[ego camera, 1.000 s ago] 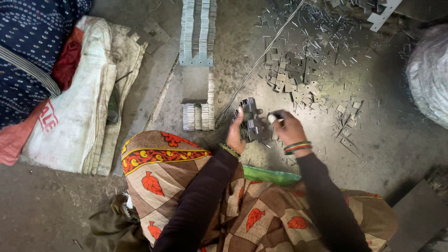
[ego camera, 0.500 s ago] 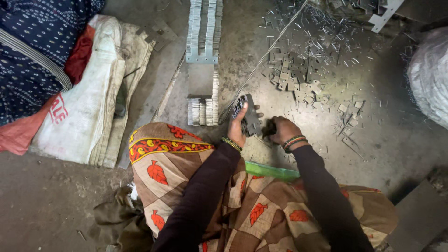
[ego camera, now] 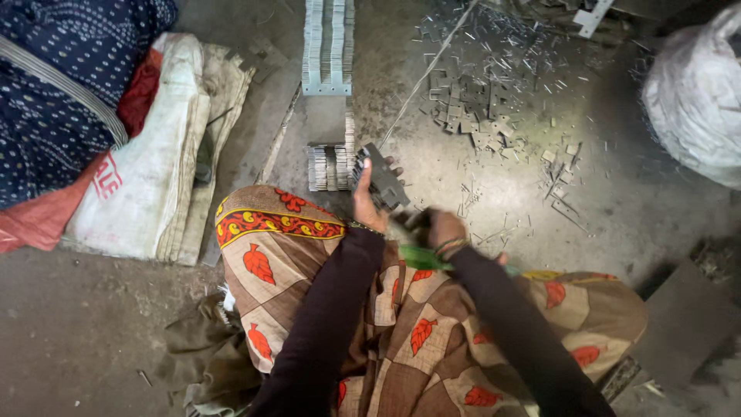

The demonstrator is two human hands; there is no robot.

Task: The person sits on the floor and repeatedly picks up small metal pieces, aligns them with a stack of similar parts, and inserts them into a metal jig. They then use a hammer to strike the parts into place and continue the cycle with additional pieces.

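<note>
**Metal stack in hand, loose pieces left on the floor**

While the left hand [ego camera: 364,202] grips a dark stack of flat metal pieces [ego camera: 383,179] at frame centre, the right hand [ego camera: 444,228] sits just beside it, seemingly curled shut, though blur hides what it holds. Finished rows of stacked plates [ego camera: 329,46] fill the upper centre. Many scattered metal pieces [ego camera: 478,108] at upper right look unsorted yet.

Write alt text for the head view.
Seen from above, a seated person's left hand holds a stack of flat metal pieces over a concrete floor, the right hand beside it; more metal scraps lie beyond.
</note>
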